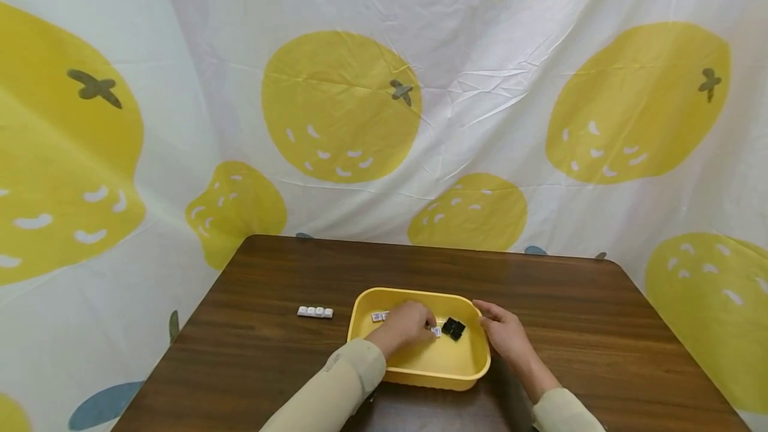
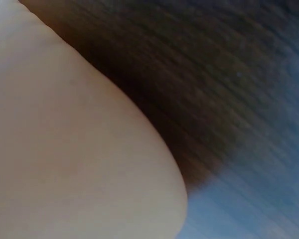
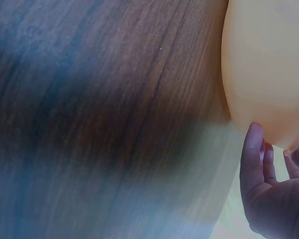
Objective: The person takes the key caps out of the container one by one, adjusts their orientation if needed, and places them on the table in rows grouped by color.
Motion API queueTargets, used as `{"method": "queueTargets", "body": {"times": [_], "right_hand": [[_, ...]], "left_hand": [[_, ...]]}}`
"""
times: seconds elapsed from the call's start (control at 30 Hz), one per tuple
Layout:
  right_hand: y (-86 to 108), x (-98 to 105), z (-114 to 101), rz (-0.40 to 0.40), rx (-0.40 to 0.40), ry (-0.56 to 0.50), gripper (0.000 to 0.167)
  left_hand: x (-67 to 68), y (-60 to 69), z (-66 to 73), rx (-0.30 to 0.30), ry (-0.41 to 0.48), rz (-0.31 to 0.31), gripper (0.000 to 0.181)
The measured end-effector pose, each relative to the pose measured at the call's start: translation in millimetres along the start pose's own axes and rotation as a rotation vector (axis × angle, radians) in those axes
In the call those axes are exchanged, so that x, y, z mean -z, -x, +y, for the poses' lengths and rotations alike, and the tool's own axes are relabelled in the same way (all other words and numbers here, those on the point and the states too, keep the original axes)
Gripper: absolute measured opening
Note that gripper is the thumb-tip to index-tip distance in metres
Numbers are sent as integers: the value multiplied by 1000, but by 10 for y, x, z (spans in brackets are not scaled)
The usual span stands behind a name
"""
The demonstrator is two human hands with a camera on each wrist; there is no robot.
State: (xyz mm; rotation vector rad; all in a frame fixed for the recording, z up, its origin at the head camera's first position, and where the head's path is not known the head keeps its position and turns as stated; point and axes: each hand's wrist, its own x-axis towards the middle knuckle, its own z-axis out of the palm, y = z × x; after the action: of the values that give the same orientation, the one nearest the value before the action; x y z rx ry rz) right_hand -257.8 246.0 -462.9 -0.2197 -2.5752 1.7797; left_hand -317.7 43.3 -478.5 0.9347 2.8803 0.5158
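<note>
A yellow plastic basin [image 1: 432, 379] stands on the table. My left hand [image 1: 408, 324] reaches down inside it, fingertips pinching a small white keycap [image 1: 437, 331] with dark marks. Just right of those fingertips lies a cluster of black square keycaps [image 1: 453, 329]. More white keycaps [image 1: 378, 317] sit at the basin's left, partly hidden behind the left hand. My right hand [image 1: 507, 333] grips the basin's right rim, thumb over the edge; in the right wrist view its fingers [image 3: 252, 154] touch the outer wall. The left wrist view shows only blurred skin and wood.
A short row of white keycaps [image 1: 315, 312] lies on the brown wooden table [image 1: 288, 365], left of the basin. Behind the table hangs a white cloth [image 1: 468, 119] printed with yellow lemons.
</note>
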Motion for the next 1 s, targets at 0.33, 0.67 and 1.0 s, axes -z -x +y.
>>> {"method": "queueTargets", "body": {"times": [0.33, 0.67, 1.0], "right_hand": [[6, -11, -16, 6, 19, 0, 40], [6, -7, -12, 9, 7, 26, 40], [16, -10, -17, 14, -18, -2, 40]], "left_hand": [[76, 43, -107, -33, 162, 75, 8], [159, 90, -155, -23, 215, 102, 10], [229, 170, -215, -26, 305, 156, 15]]}}
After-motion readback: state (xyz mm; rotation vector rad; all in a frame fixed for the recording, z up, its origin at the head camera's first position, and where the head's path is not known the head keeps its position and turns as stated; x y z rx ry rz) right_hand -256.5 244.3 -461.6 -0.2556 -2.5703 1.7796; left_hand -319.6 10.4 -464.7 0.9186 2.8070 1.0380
